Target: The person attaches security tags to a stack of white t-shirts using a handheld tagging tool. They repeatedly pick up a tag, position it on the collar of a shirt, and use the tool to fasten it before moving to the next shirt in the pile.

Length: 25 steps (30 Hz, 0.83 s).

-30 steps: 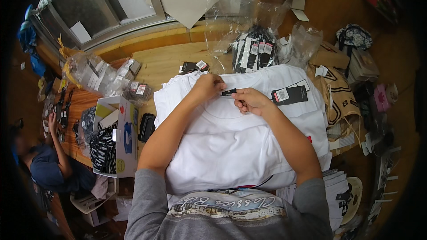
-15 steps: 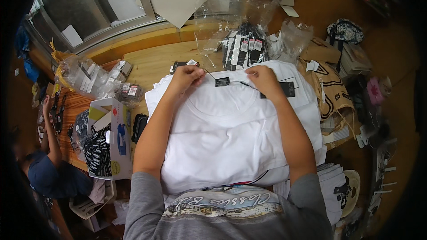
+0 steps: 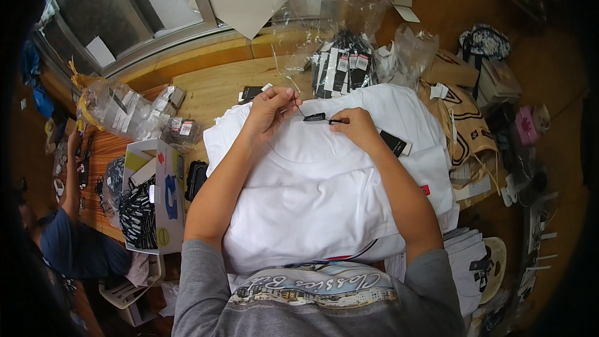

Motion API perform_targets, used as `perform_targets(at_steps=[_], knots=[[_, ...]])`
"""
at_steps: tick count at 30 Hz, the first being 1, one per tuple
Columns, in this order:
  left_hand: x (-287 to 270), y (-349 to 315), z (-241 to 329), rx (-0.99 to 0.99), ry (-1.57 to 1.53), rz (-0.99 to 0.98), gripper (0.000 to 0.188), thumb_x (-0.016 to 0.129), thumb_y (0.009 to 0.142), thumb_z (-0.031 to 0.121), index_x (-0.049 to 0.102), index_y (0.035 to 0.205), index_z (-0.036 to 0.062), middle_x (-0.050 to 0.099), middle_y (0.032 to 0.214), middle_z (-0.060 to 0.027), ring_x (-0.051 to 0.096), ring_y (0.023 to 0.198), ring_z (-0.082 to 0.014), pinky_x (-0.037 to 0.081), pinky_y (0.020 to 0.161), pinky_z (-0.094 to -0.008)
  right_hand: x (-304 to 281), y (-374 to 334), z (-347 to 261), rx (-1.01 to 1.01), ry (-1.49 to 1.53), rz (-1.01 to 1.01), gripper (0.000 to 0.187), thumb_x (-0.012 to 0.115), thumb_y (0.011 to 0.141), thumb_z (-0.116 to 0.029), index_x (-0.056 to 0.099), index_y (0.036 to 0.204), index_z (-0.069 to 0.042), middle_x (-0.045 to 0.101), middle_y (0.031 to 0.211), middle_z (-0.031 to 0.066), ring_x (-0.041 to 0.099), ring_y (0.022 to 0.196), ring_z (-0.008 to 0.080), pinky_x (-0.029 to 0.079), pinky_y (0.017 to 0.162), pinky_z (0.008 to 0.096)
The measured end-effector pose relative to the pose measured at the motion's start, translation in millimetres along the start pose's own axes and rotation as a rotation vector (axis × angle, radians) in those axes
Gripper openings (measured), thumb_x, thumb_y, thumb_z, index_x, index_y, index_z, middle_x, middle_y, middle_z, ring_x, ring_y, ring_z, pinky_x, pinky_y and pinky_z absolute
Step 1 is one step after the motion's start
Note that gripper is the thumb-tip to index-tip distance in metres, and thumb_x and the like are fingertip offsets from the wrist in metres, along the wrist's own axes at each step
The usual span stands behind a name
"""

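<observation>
A white T-shirt (image 3: 312, 193) lies in front of me on a pile of white garments, its neckline toward the far side. At the collar sits a small black neck label (image 3: 314, 117). My left hand (image 3: 272, 112), closed in a pinch, holds a thin dark cord (image 3: 302, 110) just left of the label. Right of the label, my right hand (image 3: 353, 126) pinches a small dark end piece of the string. A black hang tag (image 3: 393, 142) lies on the shirt beside my right wrist, partly behind the forearm.
A clear bag of black-and-white tags (image 3: 342, 68) stands at the back. Left are a plastic bag of small boxes (image 3: 121, 109), a carton of black tag strings (image 3: 153, 200) and a black case (image 3: 196, 178). A co-worker (image 3: 75, 237) sits far left. Brown bags (image 3: 465, 125) stand right.
My right hand has moved left and slightly down, closer to the neck label. The hang tag has shifted left and tilted. The label looks narrower, and a red patch shows by my right forearm.
</observation>
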<state>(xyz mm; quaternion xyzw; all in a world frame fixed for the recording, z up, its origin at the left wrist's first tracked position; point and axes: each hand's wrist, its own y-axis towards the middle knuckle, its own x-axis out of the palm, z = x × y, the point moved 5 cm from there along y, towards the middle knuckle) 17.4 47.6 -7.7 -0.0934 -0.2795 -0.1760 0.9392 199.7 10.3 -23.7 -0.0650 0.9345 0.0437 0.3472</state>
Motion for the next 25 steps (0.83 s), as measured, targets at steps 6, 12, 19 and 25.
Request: perform_targets(at_steps=[6, 12, 19, 25], knots=[[25.3, -4.9, -9.6, 0.132, 0.399, -0.217, 0.013, 0.052, 0.079, 0.007, 0.057, 0.089, 0.0015, 0.053, 0.075, -0.0018, 0.047, 0.065, -0.0081, 0.04, 0.062, -0.0202, 7.7, -9.7, -8.4, 0.148, 0.552, -0.232, 0.025, 0.065, 0.064, -0.003, 0.058, 0.088, 0.002, 0.06, 0.071, 0.0065, 0.053, 0.064, 0.007, 0.04, 0.052, 0.0203], [37.9, -11.6, -15.1, 0.285, 0.814, -0.315, 0.016, 0.051, 0.078, 0.003, 0.059, 0.092, 0.0041, 0.048, 0.07, -0.0034, 0.045, 0.059, -0.0084, 0.039, 0.057, -0.0207, 2.1, -10.5, -12.7, 0.128, 0.326, -0.117, 0.023, 0.065, 0.063, -0.001, 0.053, 0.083, 0.0, 0.059, 0.066, 0.0053, 0.051, 0.058, 0.006, 0.039, 0.05, 0.0191], [29.7, -12.3, -9.9, 0.161, 0.856, -0.066, 0.008, 0.055, 0.074, -0.001, 0.058, 0.081, -0.0031, 0.056, 0.067, -0.0053, 0.055, 0.055, -0.0098, 0.042, 0.052, -0.0207, -3.2, -11.0, -21.7, 0.035, 0.215, 0.076, 0.021, 0.065, 0.063, -0.001, 0.055, 0.081, 0.0, 0.059, 0.068, 0.0062, 0.054, 0.061, 0.0089, 0.043, 0.055, 0.0209], [32.8, -13.2, -11.0, 0.123, 0.969, -0.125, 0.007, 0.055, 0.076, 0.002, 0.057, 0.079, -0.0031, 0.058, 0.071, -0.0046, 0.057, 0.062, -0.0097, 0.045, 0.058, -0.0199, -1.8, -10.6, -22.8, 0.02, 0.2, 0.072, 0.02, 0.066, 0.064, -0.003, 0.056, 0.081, -0.001, 0.06, 0.071, 0.0056, 0.056, 0.064, 0.0117, 0.044, 0.063, 0.0234]])
